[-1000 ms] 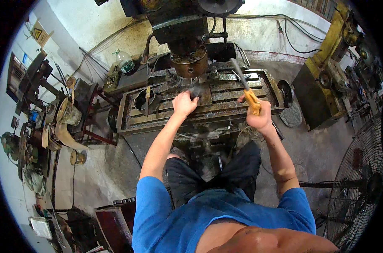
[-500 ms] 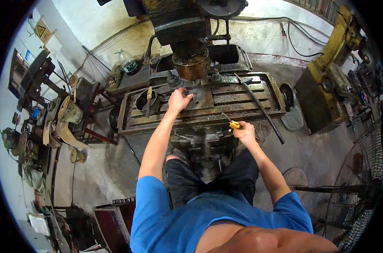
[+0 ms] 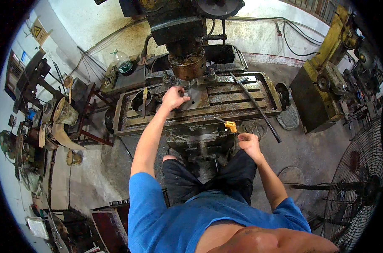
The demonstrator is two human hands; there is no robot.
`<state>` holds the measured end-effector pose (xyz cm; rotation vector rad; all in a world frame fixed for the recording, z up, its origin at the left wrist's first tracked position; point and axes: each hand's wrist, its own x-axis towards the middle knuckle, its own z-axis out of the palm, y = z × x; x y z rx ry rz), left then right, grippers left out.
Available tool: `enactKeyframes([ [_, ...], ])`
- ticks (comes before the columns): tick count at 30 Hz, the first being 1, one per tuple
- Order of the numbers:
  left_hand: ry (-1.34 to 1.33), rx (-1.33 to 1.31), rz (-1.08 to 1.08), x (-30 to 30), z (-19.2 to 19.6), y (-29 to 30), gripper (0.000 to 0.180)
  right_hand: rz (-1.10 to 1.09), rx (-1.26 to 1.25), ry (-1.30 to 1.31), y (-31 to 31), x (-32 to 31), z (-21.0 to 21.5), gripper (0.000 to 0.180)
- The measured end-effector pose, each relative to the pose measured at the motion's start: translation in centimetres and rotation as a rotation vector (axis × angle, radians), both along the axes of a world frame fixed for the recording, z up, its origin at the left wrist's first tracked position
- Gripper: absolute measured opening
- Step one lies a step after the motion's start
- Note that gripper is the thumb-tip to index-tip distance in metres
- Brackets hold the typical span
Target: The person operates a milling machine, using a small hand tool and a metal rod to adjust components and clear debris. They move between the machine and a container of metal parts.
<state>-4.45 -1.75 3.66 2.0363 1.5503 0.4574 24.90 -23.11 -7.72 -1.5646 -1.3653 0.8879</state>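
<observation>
My left hand [image 3: 174, 98] reaches over the slotted milling machine table [image 3: 237, 108]. Its fingers are curled together beside a flat grey metal plate [image 3: 203, 98] with a dark hole; whatever they grip is hidden. Above the plate is the round rusty spindle head [image 3: 187, 64]. My right hand [image 3: 250, 145] is in front of the table with fingers curled in. Just beyond its fingertips is a yellow tool [image 3: 230, 126] with a thin nozzle, resembling an air blow gun. Whether the fingers still touch its lower end is unclear.
A long dark bar [image 3: 260, 110] slants across the table's right side. A pot [image 3: 141, 103] with a brush [image 3: 144, 96] stands at its left. A large fan [image 3: 360, 181] is at right; a clear bottle [image 3: 122, 61] stands back left.
My right hand has drawn back and down, away from the yellow tool that it was wrapped round. The left hand stays by the plate, its fingers slightly shifted.
</observation>
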Motion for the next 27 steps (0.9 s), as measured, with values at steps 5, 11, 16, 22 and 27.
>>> enactKeyframes([
  [5, 0.226, 0.327, 0.051, 1.1, -1.5, -2.6, 0.037, 0.036, 0.009, 0.016, -0.5, -0.1, -0.3, 0.032],
  [11, 0.176, 0.234, -0.128, -1.0, -0.4, -2.5, 0.032, 0.061, 0.051, -0.025, -1.6, 0.7, 0.8, 0.027],
  [16, 0.241, 0.526, -0.204, -1.1, -1.3, -0.9, 0.023, 0.088, 0.114, -0.02, -2.3, 1.8, -0.1, 0.024],
  [22, 0.136, 0.475, -0.049, 2.6, -2.7, 0.7, 0.022, 0.052, -0.02, -0.021, -2.6, 1.8, 0.5, 0.027],
  [27, 0.087, 0.551, -0.052, 3.4, -4.4, 2.1, 0.024, 0.059, -0.101, 0.333, -2.4, 1.5, 4.0, 0.026],
])
